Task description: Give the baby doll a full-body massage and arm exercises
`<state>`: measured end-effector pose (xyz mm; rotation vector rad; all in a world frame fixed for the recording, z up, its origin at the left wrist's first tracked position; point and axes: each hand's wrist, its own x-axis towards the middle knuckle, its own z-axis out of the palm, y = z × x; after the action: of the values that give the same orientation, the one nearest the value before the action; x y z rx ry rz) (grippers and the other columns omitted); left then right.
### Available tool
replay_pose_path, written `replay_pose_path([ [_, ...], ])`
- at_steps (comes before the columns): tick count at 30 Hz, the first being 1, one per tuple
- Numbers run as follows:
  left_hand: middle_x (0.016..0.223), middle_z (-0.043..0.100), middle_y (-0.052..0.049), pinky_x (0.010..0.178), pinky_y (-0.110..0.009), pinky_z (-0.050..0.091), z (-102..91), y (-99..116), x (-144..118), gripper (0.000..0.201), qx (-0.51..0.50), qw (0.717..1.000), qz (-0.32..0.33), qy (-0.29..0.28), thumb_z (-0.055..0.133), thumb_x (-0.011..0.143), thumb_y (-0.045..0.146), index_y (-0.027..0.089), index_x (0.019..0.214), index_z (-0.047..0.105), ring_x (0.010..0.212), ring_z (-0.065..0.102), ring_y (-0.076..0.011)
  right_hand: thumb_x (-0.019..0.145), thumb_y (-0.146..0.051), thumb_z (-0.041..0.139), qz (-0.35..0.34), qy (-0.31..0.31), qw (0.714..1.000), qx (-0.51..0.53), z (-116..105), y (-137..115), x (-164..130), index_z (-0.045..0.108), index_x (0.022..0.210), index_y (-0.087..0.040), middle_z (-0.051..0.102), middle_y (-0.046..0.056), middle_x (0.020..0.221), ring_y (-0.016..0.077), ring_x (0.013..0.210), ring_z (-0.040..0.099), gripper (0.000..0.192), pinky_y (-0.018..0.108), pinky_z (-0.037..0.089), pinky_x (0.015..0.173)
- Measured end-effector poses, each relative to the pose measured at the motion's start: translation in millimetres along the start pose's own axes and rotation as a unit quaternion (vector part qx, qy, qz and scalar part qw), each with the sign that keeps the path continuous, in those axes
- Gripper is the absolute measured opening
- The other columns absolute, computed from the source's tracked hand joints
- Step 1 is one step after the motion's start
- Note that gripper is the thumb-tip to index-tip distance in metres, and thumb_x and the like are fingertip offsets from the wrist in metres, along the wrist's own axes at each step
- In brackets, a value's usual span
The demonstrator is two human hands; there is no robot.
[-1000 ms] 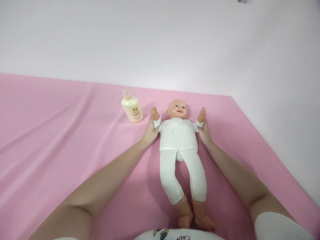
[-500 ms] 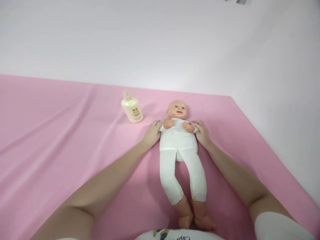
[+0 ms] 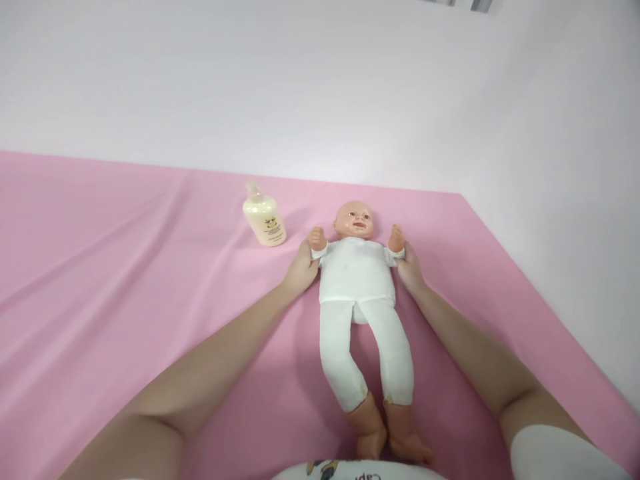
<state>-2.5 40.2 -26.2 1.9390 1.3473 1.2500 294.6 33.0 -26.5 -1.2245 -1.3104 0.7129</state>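
A baby doll [image 3: 357,273] with a white cloth body lies face up, its feet toward me. My left hand [image 3: 301,268] is closed around the doll's arm on the left, near the wrist. On the other side, my right hand [image 3: 411,270] grips the doll's other arm, most of its fingers hidden behind it. Both doll forearms are spread out from the chest, the small hands pointing up. Beyond my left hand stands a pump bottle [image 3: 265,219] of pale yellow liquid, touching neither hand.
A pink sheet [image 3: 125,287] with soft creases covers the surface under the doll. A white wall [image 3: 300,87] rises behind it and along the right. The hem of a white printed shirt [image 3: 350,471] shows at the bottom edge.
The doll's forearms have swung outward from its chest to its sides, held in my hands. My fingers have shifted around the arms. The doll's body and the bottle have stayed put.
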Motion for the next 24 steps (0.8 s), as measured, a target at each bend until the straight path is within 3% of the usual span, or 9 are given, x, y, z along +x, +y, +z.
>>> replay_pose_path([
  [4, 0.138, 0.059, -0.018, 0.122, -0.051, 0.035, 1.7, -7.5, 3.6, 0.051, -0.071, 0.996, -0.023, 0.038, 0.058, 0.085, 0.028, 0.016, 0.134, 0.049, 0.140, 0.050, -0.0309, 0.072, -0.034, 0.064, 0.038, 0.039, 0.998, 0.041, -2.9, 4.9, 3.0, 0.056, 0.117, -0.023, 0.069, 0.010, 0.122, 0.0309, 0.115, 0.064, 0.047, 0.052, 0.051, 0.104],
  [8, 0.115, 0.066, -0.012, 0.109, -0.050, 0.049, 0.6, -7.1, 4.8, 0.045, -0.171, 0.975, -0.100, 0.097, 0.068, 0.080, 0.031, 0.019, 0.119, 0.050, 0.118, 0.064, -0.0287, 0.080, -0.037, 0.060, 0.050, 0.039, 0.997, 0.049, -6.2, 19.8, 9.2, 0.053, 0.116, -0.024, 0.067, 0.013, 0.122, 0.0306, 0.114, 0.065, 0.040, 0.051, 0.054, 0.098],
  [12, 0.103, 0.066, -0.006, 0.097, -0.043, 0.056, 0.1, -4.9, 5.9, 0.046, -0.256, 0.947, -0.134, 0.139, 0.077, 0.076, 0.031, 0.024, 0.112, 0.048, 0.103, 0.066, -0.0225, 0.081, -0.037, 0.058, 0.063, 0.045, 0.993, 0.084, -7.2, 31.0, 13.3, 0.053, 0.115, -0.023, 0.069, 0.014, 0.114, 0.0302, 0.109, 0.067, 0.038, 0.051, 0.058, 0.094],
  [16, 0.105, 0.064, -0.004, 0.090, -0.040, 0.060, 2.2, -4.8, 7.6, 0.045, -0.344, 0.911, -0.187, 0.128, 0.073, 0.082, 0.036, 0.027, 0.116, 0.045, 0.101, 0.068, -0.0208, 0.074, -0.033, 0.062, 0.100, 0.085, 0.981, 0.142, -6.5, 34.5, 15.1, 0.053, 0.115, -0.023, 0.071, 0.012, 0.113, 0.0305, 0.108, 0.069, 0.043, 0.053, 0.057, 0.097],
  [19, 0.112, 0.065, -0.005, 0.089, -0.041, 0.062, 2.9, -4.7, 8.8, 0.043, -0.387, 0.883, -0.226, 0.140, 0.066, 0.087, 0.035, 0.029, 0.122, 0.043, 0.104, 0.070, -0.0217, 0.076, -0.033, 0.061, 0.088, 0.088, 0.983, 0.132, -6.5, 36.4, 16.8, 0.053, 0.121, -0.025, 0.070, 0.013, 0.116, 0.0320, 0.110, 0.070, 0.047, 0.055, 0.057, 0.096],
  [24, 0.127, 0.062, -0.008, 0.091, -0.041, 0.063, 1.5, -2.3, 9.9, 0.047, -0.402, 0.872, -0.241, 0.141, 0.061, 0.090, 0.033, 0.029, 0.131, 0.039, 0.114, 0.068, -0.0235, 0.079, -0.035, 0.057, 0.063, 0.102, 0.987, 0.111, -4.5, 38.5, 17.5, 0.047, 0.132, -0.025, 0.069, 0.013, 0.120, 0.0325, 0.112, 0.069, 0.055, 0.054, 0.059, 0.095],
])
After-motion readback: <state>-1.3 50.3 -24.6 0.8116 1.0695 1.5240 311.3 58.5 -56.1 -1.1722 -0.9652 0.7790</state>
